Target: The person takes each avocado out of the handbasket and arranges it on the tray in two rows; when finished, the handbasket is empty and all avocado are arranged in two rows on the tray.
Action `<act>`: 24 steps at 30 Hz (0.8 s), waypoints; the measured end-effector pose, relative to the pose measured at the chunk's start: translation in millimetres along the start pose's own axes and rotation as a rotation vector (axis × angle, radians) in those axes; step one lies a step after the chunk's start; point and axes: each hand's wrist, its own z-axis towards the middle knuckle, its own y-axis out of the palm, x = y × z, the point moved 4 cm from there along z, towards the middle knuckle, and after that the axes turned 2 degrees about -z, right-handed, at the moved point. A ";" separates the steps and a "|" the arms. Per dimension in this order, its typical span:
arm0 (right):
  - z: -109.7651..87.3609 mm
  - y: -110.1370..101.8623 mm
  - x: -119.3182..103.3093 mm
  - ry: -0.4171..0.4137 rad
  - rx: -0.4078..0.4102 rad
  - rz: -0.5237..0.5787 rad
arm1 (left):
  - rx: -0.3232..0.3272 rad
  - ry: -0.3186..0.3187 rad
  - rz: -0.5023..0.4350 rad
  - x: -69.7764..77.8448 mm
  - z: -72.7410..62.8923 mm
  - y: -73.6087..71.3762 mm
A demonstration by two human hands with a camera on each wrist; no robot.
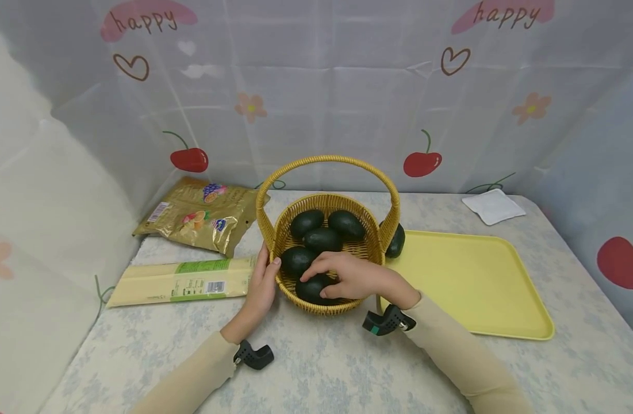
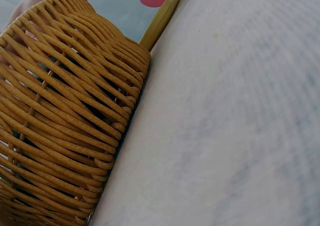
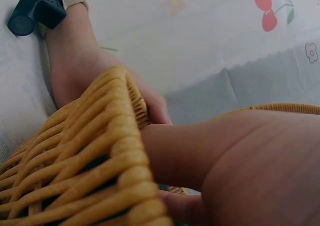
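Note:
A yellow wicker basket (image 1: 323, 310) with a tall arched handle stands in the middle of the table, holding several dark green avocados (image 1: 307, 223). My left hand (image 1: 263, 282) holds the basket's left side, its thumb at the rim and its fingers along the outer wall. Reaching in over the right rim, my right hand (image 1: 347, 275) has thumb and fingers around the avocado (image 1: 312, 290) nearest the front. In the right wrist view the basket's wall (image 3: 95, 156) hides the fingertips. One more avocado (image 1: 396, 241) lies outside, behind the handle's right base.
A yellow tray (image 1: 466, 282) lies right of the basket. To the left are a gold fruit-printed bag (image 1: 202, 215) and a long pale package with a green band (image 1: 187, 282). A white square packet (image 1: 493, 206) sits at the back right. Printed curtains stand behind the table.

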 end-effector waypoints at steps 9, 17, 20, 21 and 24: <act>0.5 3.7 2.8 0.024 -0.039 -0.015 | -0.007 -0.001 -0.007 0.2 0.0 -0.6; -2.5 1.5 2.9 0.022 -0.090 -0.016 | -0.006 0.004 -0.001 1.1 0.0 -0.3; -3.4 1.0 3.8 0.030 -0.118 -0.010 | 0.000 0.003 0.004 1.0 -0.1 -0.3; -3.8 0.9 4.4 0.034 -0.126 -0.007 | 0.003 0.002 0.005 1.1 -0.1 -0.2; -4.8 0.6 6.9 0.046 -0.142 -0.001 | 0.006 -0.003 0.006 1.0 -0.1 0.4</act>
